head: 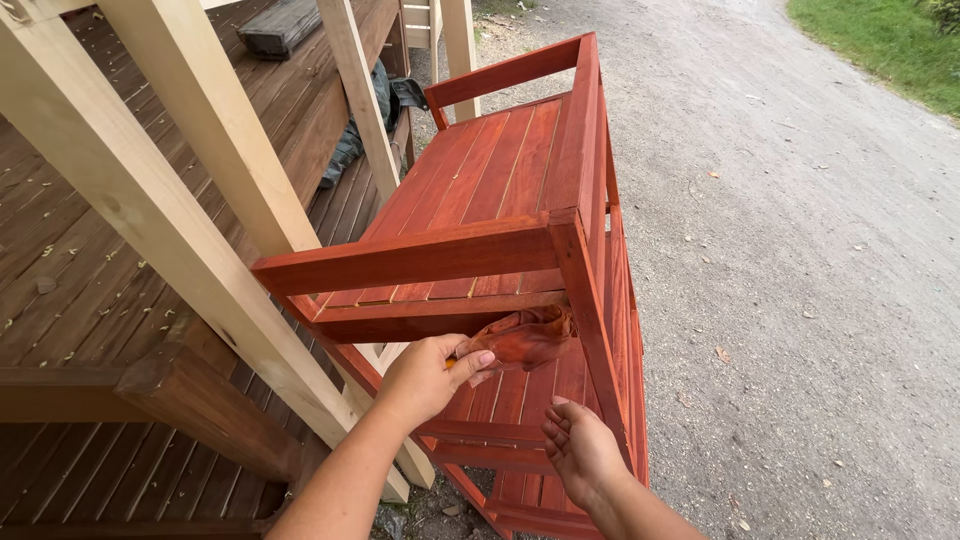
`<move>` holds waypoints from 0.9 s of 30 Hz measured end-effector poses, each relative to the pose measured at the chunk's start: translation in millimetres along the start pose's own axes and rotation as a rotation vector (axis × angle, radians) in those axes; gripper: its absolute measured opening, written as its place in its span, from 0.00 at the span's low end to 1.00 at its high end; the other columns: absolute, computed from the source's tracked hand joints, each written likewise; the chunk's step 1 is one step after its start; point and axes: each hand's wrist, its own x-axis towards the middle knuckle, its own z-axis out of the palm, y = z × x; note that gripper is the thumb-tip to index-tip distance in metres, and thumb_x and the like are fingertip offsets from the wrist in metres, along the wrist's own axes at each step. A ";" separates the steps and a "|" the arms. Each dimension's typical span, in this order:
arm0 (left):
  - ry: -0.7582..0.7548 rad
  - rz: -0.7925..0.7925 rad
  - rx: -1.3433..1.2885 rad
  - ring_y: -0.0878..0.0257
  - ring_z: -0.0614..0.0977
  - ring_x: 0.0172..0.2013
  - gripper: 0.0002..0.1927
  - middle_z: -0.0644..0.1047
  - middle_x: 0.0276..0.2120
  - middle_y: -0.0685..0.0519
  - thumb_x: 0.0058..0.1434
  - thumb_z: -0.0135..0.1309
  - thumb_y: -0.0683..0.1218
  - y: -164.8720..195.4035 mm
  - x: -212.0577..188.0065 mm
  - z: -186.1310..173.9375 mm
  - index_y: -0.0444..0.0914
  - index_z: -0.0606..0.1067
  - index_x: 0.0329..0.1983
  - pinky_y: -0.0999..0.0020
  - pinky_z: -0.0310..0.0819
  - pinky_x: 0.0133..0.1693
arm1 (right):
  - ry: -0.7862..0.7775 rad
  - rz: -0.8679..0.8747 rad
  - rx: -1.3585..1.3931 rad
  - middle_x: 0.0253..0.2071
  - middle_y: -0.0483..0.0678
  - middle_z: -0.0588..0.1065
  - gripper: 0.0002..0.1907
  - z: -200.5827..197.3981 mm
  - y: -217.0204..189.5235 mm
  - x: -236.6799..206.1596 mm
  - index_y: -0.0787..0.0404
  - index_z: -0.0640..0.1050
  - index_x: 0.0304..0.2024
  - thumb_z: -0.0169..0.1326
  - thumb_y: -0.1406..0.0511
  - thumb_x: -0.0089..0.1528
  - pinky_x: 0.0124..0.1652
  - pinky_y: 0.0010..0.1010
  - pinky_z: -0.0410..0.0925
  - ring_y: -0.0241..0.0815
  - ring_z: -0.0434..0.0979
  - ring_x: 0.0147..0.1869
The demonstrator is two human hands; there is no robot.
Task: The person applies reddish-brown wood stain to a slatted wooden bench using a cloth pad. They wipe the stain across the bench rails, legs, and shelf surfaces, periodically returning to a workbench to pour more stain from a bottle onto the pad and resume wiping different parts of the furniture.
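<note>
A red-stained wooden bench (500,180) stands tipped against pale wooden railing posts, its slatted seat facing up. My left hand (432,375) grips a stain-soaked reddish rag (525,338) and presses it against the underside of the bench's near crossbar. My right hand (580,450) hovers just below and to the right, palm up with fingers curled, holding nothing, close to the bench's lower slats and corner post.
Pale wooden posts (150,190) of a railing run diagonally at the left, over a brown wooden deck (70,270). A gravel path (800,250) spreads to the right, with grass (890,40) at the far top right. A dark cloth lies by the deck (355,140).
</note>
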 end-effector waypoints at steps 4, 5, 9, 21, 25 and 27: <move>0.032 -0.003 -0.010 0.65 0.79 0.26 0.20 0.80 0.21 0.60 0.61 0.55 0.63 -9.4 -7.9 -23.3 0.44 0.82 0.30 0.67 0.73 0.35 | -0.039 0.000 0.008 0.49 0.45 0.74 0.16 6.3 -0.2 3.8 0.58 0.75 0.57 0.50 0.62 0.66 0.50 0.32 0.67 0.38 0.72 0.49; 0.031 -0.020 -0.021 0.65 0.79 0.26 0.20 0.80 0.22 0.60 0.61 0.55 0.63 -8.4 -9.0 -23.9 0.44 0.83 0.30 0.67 0.73 0.35 | -0.045 -0.003 0.011 0.49 0.45 0.73 0.16 6.4 -0.4 4.7 0.58 0.75 0.57 0.50 0.62 0.66 0.50 0.32 0.67 0.38 0.72 0.48; 0.022 0.043 0.014 0.66 0.79 0.26 0.21 0.80 0.22 0.59 0.62 0.55 0.64 10.2 -6.4 2.2 0.44 0.82 0.30 0.66 0.72 0.34 | -0.045 -0.007 0.006 0.48 0.45 0.74 0.16 8.5 1.1 8.6 0.58 0.75 0.55 0.50 0.62 0.66 0.48 0.32 0.66 0.37 0.73 0.48; 0.038 0.091 -0.051 0.64 0.79 0.26 0.22 0.80 0.22 0.58 0.63 0.55 0.63 4.6 -3.8 4.1 0.42 0.80 0.29 0.67 0.72 0.34 | -0.071 0.002 -0.008 0.48 0.44 0.74 0.15 13.8 0.5 8.5 0.57 0.76 0.54 0.51 0.62 0.66 0.48 0.32 0.66 0.38 0.72 0.47; 0.055 0.029 -0.015 0.64 0.80 0.28 0.22 0.81 0.23 0.59 0.62 0.54 0.64 -2.7 1.7 11.3 0.43 0.82 0.32 0.65 0.72 0.34 | -0.063 0.037 -0.043 0.49 0.45 0.74 0.15 23.1 3.7 6.8 0.59 0.74 0.54 0.52 0.61 0.66 0.49 0.31 0.66 0.37 0.73 0.49; 0.102 -0.009 -0.015 0.65 0.82 0.29 0.21 0.83 0.25 0.61 0.61 0.54 0.65 -27.6 1.1 -4.7 0.46 0.83 0.35 0.65 0.74 0.35 | -0.081 0.035 -0.050 0.48 0.45 0.74 0.15 24.5 3.8 4.6 0.59 0.74 0.54 0.53 0.61 0.66 0.49 0.31 0.66 0.38 0.72 0.49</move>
